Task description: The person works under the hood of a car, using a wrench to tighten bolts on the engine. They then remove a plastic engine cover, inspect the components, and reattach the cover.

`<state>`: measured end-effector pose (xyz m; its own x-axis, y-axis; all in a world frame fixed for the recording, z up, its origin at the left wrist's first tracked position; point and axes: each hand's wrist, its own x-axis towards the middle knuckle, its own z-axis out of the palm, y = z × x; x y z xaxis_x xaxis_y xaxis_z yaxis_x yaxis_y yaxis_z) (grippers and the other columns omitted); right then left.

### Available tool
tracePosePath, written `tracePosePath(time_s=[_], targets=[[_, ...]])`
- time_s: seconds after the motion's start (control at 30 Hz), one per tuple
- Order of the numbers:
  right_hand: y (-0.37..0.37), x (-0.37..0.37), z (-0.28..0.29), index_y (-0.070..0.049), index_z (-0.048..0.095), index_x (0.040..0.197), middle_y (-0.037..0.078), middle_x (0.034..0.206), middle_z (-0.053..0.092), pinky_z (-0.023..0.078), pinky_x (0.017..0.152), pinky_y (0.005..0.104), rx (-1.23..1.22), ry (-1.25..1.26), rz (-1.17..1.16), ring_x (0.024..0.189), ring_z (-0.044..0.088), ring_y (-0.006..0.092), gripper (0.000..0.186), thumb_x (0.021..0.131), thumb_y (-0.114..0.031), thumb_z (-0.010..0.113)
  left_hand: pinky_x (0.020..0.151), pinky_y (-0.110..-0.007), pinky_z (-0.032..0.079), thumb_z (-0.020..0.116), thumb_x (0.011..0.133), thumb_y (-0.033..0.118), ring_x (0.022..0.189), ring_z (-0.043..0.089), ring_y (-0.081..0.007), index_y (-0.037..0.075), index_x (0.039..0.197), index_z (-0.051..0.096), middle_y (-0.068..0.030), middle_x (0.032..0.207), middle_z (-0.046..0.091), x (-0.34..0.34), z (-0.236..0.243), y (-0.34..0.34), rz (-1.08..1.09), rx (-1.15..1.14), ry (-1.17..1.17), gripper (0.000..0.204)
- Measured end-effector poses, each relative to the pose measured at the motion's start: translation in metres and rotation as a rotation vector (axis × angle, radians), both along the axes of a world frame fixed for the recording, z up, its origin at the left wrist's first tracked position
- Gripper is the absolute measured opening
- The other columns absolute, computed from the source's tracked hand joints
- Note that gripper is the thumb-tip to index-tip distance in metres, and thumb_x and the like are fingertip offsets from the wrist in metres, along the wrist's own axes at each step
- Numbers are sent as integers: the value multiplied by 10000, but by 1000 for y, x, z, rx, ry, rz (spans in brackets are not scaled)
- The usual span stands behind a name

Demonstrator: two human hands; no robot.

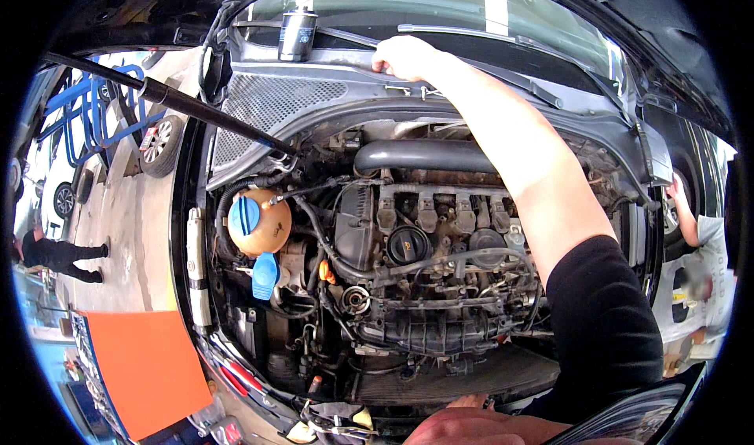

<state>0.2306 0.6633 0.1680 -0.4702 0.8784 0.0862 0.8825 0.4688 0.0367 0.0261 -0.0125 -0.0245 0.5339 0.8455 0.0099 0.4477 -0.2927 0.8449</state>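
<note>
My right arm reaches across the engine (440,241) to the base of the windscreen. There my right hand (404,58) rests on or just above the black cowl (345,58) with its fingers curled in. Whatever they hold, if anything, is hidden. Just in front of that hand lie two small metal pieces (398,89), too small to name. To its left stands a dark, shiny oil filter (298,36), upright on the cowl. Low in the picture, part of my left hand (471,427) shows at the car's front edge, its fingers not distinguishable.
A prop rod (181,103) slants across the left. Left of the engine are a coolant tank (275,229) with a blue cap, a blue flip lid (265,275) and an orange dipstick handle (326,271). An orange panel (145,370) stands lower left. Other people appear at both sides.
</note>
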Motion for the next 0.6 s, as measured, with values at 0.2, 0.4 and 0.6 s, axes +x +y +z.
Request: tracePosePath(time_s=[0.2, 0.4, 0.6], targets=[[-9, 16, -16, -91, 752, 1063, 102, 1064, 769, 561, 915, 407, 74, 152, -81, 1035, 726, 275, 171, 894, -93, 727, 585, -427, 557, 761, 915, 349, 667, 687, -297, 102, 1111, 695, -104, 771, 676, 0, 1, 0, 1, -16, 7, 323], [-21, 37, -17, -88, 756, 1078, 96, 1069, 775, 561, 925, 383, 4, 511, -157, 1020, 733, 246, 163, 933, -157, 726, 588, -427, 558, 758, 916, 354, 665, 686, -300, 104, 1109, 695, -106, 769, 676, 2, 1, 1, -3, -25, 11, 322], [-38, 49, -5, -83, 754, 1090, 98, 1064, 774, 551, 951, 380, -38, 544, -163, 1043, 726, 236, 180, 934, -172, 738, 590, -428, 558, 755, 918, 359, 662, 685, -303, 106, 1108, 696, -108, 767, 676, 3, 1, -3, -16, -36, 21, 321]])
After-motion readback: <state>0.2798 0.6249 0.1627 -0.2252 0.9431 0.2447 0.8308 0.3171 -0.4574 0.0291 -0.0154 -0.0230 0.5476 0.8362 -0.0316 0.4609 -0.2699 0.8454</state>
